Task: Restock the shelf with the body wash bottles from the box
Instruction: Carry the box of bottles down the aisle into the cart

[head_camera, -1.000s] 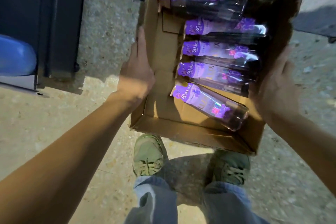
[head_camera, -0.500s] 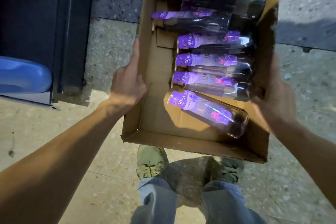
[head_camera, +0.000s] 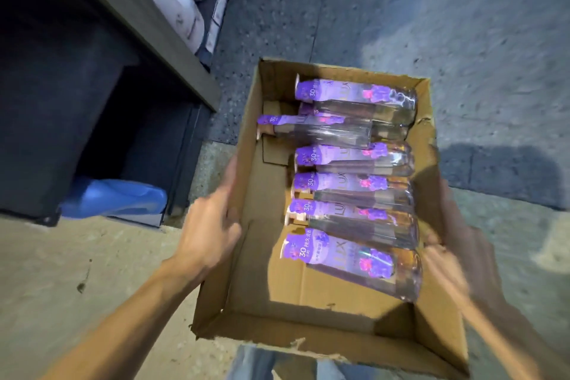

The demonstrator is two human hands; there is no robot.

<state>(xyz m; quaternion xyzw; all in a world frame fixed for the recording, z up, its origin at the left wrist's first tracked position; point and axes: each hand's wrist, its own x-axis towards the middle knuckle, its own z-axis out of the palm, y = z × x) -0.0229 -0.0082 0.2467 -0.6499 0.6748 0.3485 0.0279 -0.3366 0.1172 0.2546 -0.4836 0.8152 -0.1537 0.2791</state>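
Observation:
An open cardboard box (head_camera: 246,271) is held above the floor. Several clear body wash bottles with purple labels (head_camera: 351,160) lie on their sides in a row along its right half; the nearest bottle (head_camera: 354,262) lies slightly askew. My left hand (head_camera: 209,231) grips the box's left wall, thumb on the rim. My right hand (head_camera: 444,259), blurred, holds the right wall. The dark shelf unit (head_camera: 92,86) stands to the left of the box.
On the shelf's lowest level lies a blue pack (head_camera: 114,197). Pale wrapped packs (head_camera: 185,0) sit on a higher shelf at the top left. Speckled stone floor (head_camera: 431,9) spreads beyond the box. Jeans show below the box's near edge.
The box has been carried closer and lower in view, now covering the shoes. The view has swung up, so more of the shelf unit and far floor shows. Both hands keep their hold.

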